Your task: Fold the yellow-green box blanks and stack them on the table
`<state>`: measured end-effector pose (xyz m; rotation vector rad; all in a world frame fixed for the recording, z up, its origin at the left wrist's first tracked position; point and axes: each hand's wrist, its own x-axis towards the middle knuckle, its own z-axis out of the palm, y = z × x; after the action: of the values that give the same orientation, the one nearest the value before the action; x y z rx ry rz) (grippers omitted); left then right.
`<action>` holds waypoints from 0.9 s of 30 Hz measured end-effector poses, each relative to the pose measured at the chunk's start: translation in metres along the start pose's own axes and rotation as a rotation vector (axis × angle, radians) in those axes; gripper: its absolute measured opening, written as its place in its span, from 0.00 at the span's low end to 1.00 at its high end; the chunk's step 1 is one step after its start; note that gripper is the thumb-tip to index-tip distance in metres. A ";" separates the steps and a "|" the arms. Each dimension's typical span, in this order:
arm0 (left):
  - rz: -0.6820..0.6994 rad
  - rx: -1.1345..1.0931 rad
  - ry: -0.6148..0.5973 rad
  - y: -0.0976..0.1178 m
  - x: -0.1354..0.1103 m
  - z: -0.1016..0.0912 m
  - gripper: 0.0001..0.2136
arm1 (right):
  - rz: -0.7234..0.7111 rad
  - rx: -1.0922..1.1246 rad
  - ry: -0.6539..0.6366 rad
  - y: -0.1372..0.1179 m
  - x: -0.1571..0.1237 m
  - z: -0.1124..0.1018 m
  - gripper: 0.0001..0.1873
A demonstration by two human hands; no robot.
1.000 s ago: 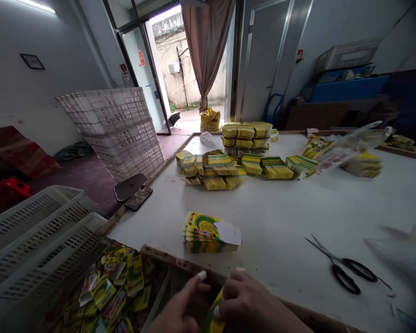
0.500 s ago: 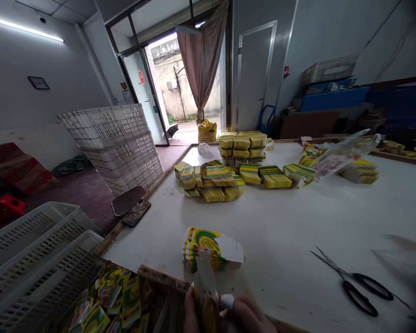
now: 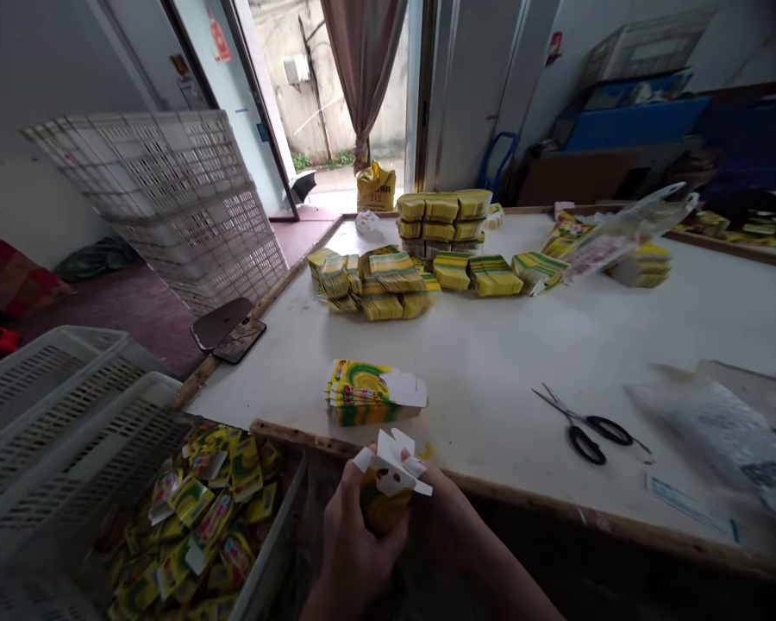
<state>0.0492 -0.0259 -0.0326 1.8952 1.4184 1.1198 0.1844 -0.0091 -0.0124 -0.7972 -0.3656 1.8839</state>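
Below the table's front edge, my left hand (image 3: 350, 539) is wrapped round a small yellow-and-green carton (image 3: 384, 509). The carton is opened out into a box, its white end flaps spread at the top. Dark holes show in one white flap. At the carton's right side my right hand (image 3: 434, 485) has its fingers closed on the flaps, partly hidden behind them. Just beyond, a stack of flat printed cartons (image 3: 362, 392) lies on the white table (image 3: 491, 362).
A crate (image 3: 291, 492) full of finished-looking yellow packs (image 3: 200, 517) is at lower left, by white crates (image 3: 71, 371). Scissors (image 3: 582, 427), a plastic bag (image 3: 724, 423) and a phone (image 3: 239, 339) lie on the table. Carton bundles (image 3: 388, 285) stand further back.
My view has tipped downward. The carton, blurred and with a long white flap raised before, now shows an opened top with spread flaps. Both hands stay on it.
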 end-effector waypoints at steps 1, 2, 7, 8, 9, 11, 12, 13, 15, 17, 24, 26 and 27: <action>0.012 0.018 -0.020 0.000 0.001 -0.002 0.33 | 0.024 0.040 -0.007 0.004 -0.001 0.001 0.19; 0.015 0.033 -0.029 0.000 0.002 -0.003 0.35 | 0.037 0.061 -0.004 0.005 -0.001 0.002 0.20; 0.043 0.103 0.005 -0.004 0.006 -0.001 0.38 | -0.007 -0.016 0.054 0.001 0.001 -0.003 0.29; 0.073 0.131 0.021 -0.005 0.008 0.000 0.37 | -0.039 -0.039 0.052 0.000 0.003 -0.007 0.30; 0.115 0.164 0.039 -0.007 0.009 0.000 0.36 | -0.078 -0.068 0.045 -0.002 0.005 -0.010 0.30; 0.227 0.242 0.074 -0.010 0.015 -0.001 0.33 | -0.165 -0.163 0.028 -0.006 0.007 -0.018 0.30; 0.287 0.288 0.084 -0.012 0.018 -0.002 0.32 | -0.198 -0.232 0.017 -0.009 0.008 -0.021 0.28; 0.345 0.335 0.085 -0.012 0.021 -0.004 0.31 | -0.213 -0.309 0.006 -0.012 0.009 -0.022 0.26; 0.453 0.434 0.072 -0.012 0.028 -0.010 0.27 | -0.199 -0.444 -0.017 -0.020 0.008 -0.021 0.21; 0.534 0.533 0.038 -0.008 0.034 -0.017 0.22 | -0.164 -0.505 -0.019 -0.026 0.007 -0.017 0.16; 0.728 0.665 -0.015 0.004 0.052 -0.032 0.16 | -0.113 -0.325 0.125 -0.021 0.007 -0.011 0.04; 0.739 0.667 -0.028 0.004 0.054 -0.033 0.16 | -0.118 -0.243 0.139 -0.017 0.007 -0.012 0.04; 0.743 0.666 -0.032 0.004 0.054 -0.033 0.16 | -0.117 -0.214 0.137 -0.016 0.007 -0.013 0.04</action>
<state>0.0297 0.0217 0.0042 3.0632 1.1656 0.9536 0.2024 0.0025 -0.0150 -1.0201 -0.5219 1.6892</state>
